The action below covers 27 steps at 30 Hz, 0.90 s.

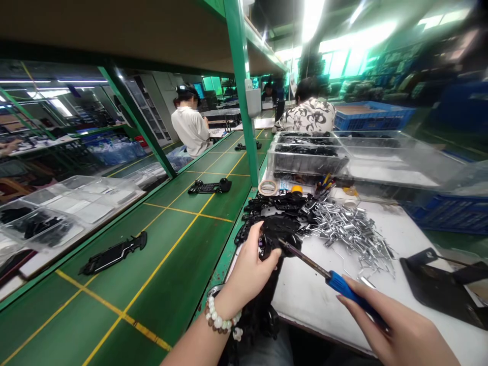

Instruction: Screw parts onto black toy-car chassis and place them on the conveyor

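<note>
Blue-handled screwdriver (339,285) angled to a black plastic chassis part (284,227), the latter at the left edge of the white worktable (312,295).
Left hand (247,269): thumb and forefinger clamped on the chassis part, remaining fingers hidden. Right hand (400,317): fingers closed around the screwdriver's handle, above the worktable's near side. Bent metal rods (346,229) lie heaped on the worktable; a green conveyor belt (163,300) runs along its left.

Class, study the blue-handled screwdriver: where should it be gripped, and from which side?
Probably by the thick blue handle, from the lower right of the view, where the right hand holds it: the thin shaft slants up and left to the black part.
</note>
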Available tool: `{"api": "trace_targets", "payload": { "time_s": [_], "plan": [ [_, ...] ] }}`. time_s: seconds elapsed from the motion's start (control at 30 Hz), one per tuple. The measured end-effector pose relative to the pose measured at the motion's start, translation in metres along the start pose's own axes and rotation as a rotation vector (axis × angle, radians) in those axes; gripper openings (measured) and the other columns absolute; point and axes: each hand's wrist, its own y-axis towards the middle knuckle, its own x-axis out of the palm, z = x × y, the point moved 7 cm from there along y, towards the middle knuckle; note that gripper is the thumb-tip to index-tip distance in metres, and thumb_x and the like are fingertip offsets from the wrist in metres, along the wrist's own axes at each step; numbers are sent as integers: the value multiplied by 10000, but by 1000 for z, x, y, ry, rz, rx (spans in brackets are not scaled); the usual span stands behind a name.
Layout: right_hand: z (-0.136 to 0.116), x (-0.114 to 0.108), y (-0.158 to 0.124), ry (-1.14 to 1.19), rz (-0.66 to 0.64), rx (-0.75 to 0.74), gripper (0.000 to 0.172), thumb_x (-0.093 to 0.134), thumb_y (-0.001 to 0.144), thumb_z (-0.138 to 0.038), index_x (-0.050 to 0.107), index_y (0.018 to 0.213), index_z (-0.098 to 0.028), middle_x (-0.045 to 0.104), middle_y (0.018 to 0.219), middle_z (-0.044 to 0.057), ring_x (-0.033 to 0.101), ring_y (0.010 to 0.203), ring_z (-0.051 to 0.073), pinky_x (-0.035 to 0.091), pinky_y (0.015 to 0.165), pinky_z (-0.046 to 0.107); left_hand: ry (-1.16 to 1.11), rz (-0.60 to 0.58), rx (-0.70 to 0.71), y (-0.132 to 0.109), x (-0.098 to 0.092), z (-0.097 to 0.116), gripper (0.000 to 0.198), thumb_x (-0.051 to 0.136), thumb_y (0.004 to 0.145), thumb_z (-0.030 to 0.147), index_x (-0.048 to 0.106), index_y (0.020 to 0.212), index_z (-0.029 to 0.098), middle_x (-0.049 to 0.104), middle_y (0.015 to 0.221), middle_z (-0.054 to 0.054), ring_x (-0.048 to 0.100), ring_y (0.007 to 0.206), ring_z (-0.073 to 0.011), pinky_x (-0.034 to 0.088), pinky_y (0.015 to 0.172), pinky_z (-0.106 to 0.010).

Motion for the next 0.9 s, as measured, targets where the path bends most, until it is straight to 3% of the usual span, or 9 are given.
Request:
{"api": "trace_targets", "payload": {
  "time_s": [0.2,0.37,0.6,0.8,0.9],
  "plan": [
    [8,0,-7,95,26,91,248,483,901,-413,555,1020,-208,708,829,11,664,598,118,495,508,143,-198,41,-102,7,-3,-9,501,590,796,271,381,1251,252,522,1162,-69,572,922,-214,582,590,-295],
    [1,9,-15,124,14,84,232,498,892,-392,568,1014,-208,713,816,5,676,623,132,506,535,143,-288,134,-113,10,-7,-9,502,596,794,277,371,1241,239,527,1134,-61,559,869,-179,581,582,-281],
    [0,21,-15,109,-47,116,236,506,893,-359,550,1064,-203,709,836,21,655,561,139,498,499,181,-339,147,-125,6,-2,-9,474,583,809,263,382,1238,246,529,1154,-58,568,892,-175,575,586,-252],
    [-6,18,-15,26,-26,-8,262,522,886,-299,525,1116,-173,707,891,34,681,685,156,508,593,192,-356,168,-124,7,-1,-11,453,582,810,266,400,1224,237,536,1152,-66,566,903,-177,573,574,-251],
    [-13,17,-13,-63,-8,-59,309,535,876,-290,524,1152,-152,706,885,49,676,670,173,496,567,224,-382,190,-148,8,0,-14,457,600,795,283,415,1210,237,550,1160,-72,579,930,-196,568,582,-265]
  ]
}}
